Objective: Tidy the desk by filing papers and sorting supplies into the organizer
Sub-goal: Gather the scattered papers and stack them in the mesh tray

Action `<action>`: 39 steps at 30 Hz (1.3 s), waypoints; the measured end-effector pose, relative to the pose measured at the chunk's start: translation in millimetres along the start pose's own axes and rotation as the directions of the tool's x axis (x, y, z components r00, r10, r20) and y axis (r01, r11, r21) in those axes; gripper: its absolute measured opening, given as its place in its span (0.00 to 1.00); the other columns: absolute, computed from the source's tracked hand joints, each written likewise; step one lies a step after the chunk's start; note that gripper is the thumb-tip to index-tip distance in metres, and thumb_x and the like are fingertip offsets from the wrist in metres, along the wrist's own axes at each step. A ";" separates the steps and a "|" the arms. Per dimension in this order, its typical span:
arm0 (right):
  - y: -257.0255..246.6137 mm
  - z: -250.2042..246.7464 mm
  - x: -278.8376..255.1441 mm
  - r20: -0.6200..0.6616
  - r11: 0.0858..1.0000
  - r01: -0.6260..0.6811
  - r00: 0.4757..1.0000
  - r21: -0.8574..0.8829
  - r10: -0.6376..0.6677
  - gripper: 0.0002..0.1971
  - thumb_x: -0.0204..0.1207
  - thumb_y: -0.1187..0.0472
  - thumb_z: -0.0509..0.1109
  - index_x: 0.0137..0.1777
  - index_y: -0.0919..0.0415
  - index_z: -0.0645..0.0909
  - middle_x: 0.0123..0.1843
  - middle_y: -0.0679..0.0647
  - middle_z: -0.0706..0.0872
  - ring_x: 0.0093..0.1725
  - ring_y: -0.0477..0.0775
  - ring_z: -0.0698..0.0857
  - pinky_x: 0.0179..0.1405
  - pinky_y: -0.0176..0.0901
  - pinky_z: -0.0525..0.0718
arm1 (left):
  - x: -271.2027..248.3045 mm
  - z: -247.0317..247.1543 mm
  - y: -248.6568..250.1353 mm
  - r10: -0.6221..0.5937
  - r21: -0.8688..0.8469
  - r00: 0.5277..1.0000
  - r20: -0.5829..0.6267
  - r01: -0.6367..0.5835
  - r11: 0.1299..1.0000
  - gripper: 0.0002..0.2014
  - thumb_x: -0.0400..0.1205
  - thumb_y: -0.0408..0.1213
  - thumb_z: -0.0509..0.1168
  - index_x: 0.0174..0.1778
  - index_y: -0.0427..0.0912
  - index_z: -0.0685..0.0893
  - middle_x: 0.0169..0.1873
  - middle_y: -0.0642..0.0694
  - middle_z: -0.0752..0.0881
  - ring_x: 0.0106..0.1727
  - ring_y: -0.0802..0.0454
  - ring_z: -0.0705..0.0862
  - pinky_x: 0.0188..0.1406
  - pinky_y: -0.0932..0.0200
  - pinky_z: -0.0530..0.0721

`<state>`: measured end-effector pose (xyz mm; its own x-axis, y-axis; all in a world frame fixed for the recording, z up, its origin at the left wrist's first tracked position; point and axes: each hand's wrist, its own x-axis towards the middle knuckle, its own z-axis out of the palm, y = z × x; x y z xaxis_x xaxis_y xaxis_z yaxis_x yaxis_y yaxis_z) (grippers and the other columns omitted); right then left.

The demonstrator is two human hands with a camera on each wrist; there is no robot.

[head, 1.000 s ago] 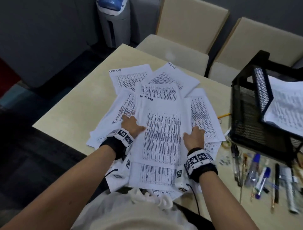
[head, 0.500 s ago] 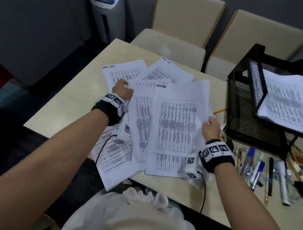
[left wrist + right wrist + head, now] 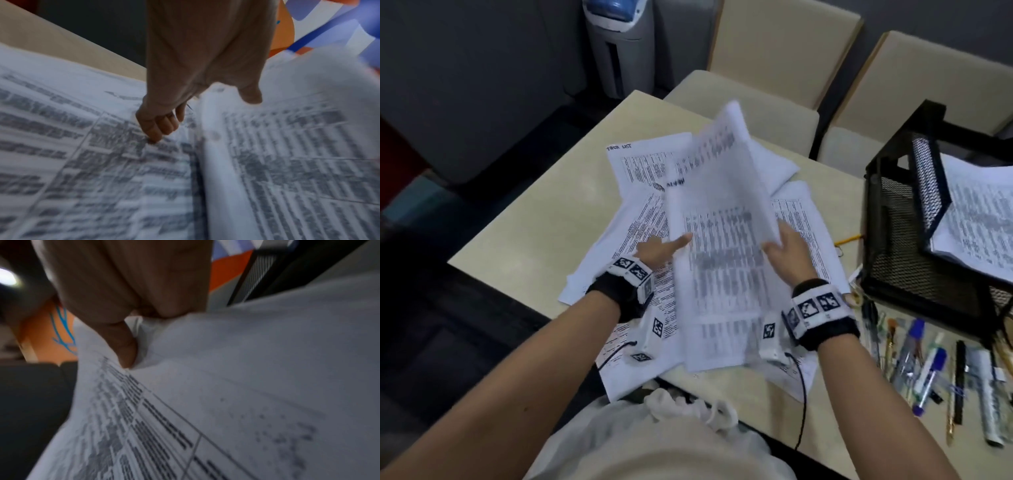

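Note:
A sheaf of printed papers (image 3: 722,240) is raised off the desk and tilted up, blurred by motion. My right hand (image 3: 786,246) pinches its right edge, with the thumb (image 3: 125,345) pressed on the top sheet. At the left edge my left hand (image 3: 661,248) has its thumb (image 3: 249,95) over the sheaf and its fingers (image 3: 158,128) curled beside and below it. More loose sheets (image 3: 640,161) lie spread on the desk underneath. The black mesh organizer (image 3: 893,240) stands at the right with papers (image 3: 979,222) in its tray.
Several pens and markers (image 3: 928,370) lie on the desk (image 3: 534,212) in front of the organizer, with a pencil (image 3: 847,238) near its left side. Two beige chairs (image 3: 739,99) stand behind the desk. A grey bin (image 3: 619,44) sits on the floor beyond.
The sheaf has come up off the desk and tilted upright. My left hand left the far sheets and came back to the sheaf's left edge. My right hand rose with the right edge.

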<state>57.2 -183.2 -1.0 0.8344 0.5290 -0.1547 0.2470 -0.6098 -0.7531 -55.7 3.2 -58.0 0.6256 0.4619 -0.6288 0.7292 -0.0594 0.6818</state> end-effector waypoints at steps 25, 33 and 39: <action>-1.5 -47.9 -42.0 -0.351 0.829 0.033 0.915 0.558 0.199 0.17 0.70 0.75 0.73 0.32 0.54 0.73 0.56 0.76 0.84 0.52 0.67 0.85 0.57 0.64 0.80 | -37.0 6.3 100.8 0.625 -0.331 0.779 0.049 -0.578 0.746 0.55 0.48 0.63 0.79 0.70 0.45 0.70 0.61 0.50 0.82 0.61 0.57 0.82 0.63 0.55 0.76; 4.0 -63.4 -26.4 -0.364 0.785 0.082 0.912 0.614 0.189 0.19 0.62 0.66 0.82 0.51 0.59 0.79 0.46 0.51 0.86 0.45 0.47 0.84 0.46 0.37 0.85 | -45.7 3.3 118.5 0.682 -0.344 0.730 -0.035 -0.650 0.678 0.32 0.61 0.48 0.78 0.60 0.43 0.81 0.52 0.50 0.88 0.49 0.63 0.88 0.49 0.68 0.85; 36.3 -46.7 -23.4 -0.247 0.842 -0.132 0.922 0.523 0.298 0.09 0.72 0.65 0.74 0.50 0.66 0.80 0.46 0.62 0.84 0.47 0.57 0.82 0.40 0.41 0.79 | -31.0 42.2 84.9 0.540 -0.062 0.841 0.035 -0.537 0.841 0.17 0.81 0.35 0.65 0.62 0.29 0.78 0.53 0.36 0.84 0.53 0.45 0.82 0.54 0.53 0.82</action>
<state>69.7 -245.2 5.2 0.9648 0.1596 -0.2091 -0.1601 -0.2745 -0.9482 -1.5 -53.4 3.6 0.9294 0.3253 -0.1743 0.2604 -0.2435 0.9343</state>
